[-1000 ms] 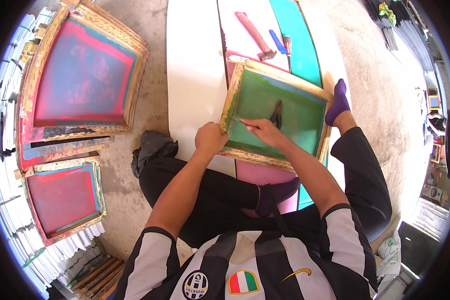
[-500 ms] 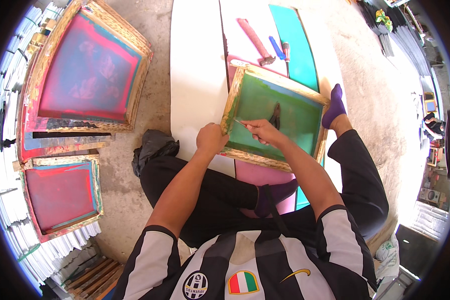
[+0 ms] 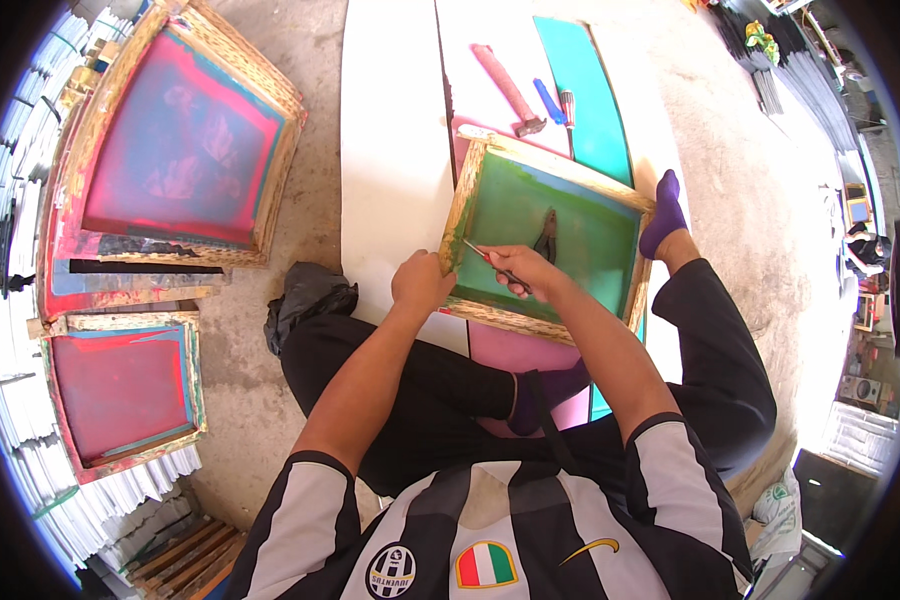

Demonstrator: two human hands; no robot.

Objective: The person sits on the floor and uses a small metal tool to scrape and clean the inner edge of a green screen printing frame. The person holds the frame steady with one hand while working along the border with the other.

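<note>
A wooden screen-printing frame (image 3: 515, 315) with green mesh lies tilted on the boards before me. My left hand (image 3: 422, 281) is closed round its near left corner. In my right hand (image 3: 528, 268) is a screwdriver (image 3: 480, 250) with a red and black handle, its thin shaft pointing left to the inner edge of the frame's left bar. Whether the tip touches the wood I cannot tell. A pair of dark pliers (image 3: 545, 240) rests on the mesh just beyond my right hand. My foot in a purple sock (image 3: 662, 215) is against the frame's right side.
Beyond the frame lie a hammer (image 3: 508, 88), a blue-handled tool (image 3: 548, 100) and another screwdriver (image 3: 568, 105) on white, pink and teal boards. Large pink-blue (image 3: 180, 140) and smaller red screens (image 3: 120, 390) stand at the left. A black plastic bag (image 3: 310, 300) sits beside my knee.
My right hand has shifted slightly and turned, so more of the screwdriver's handle shows. The left hand keeps its grip on the corner.
</note>
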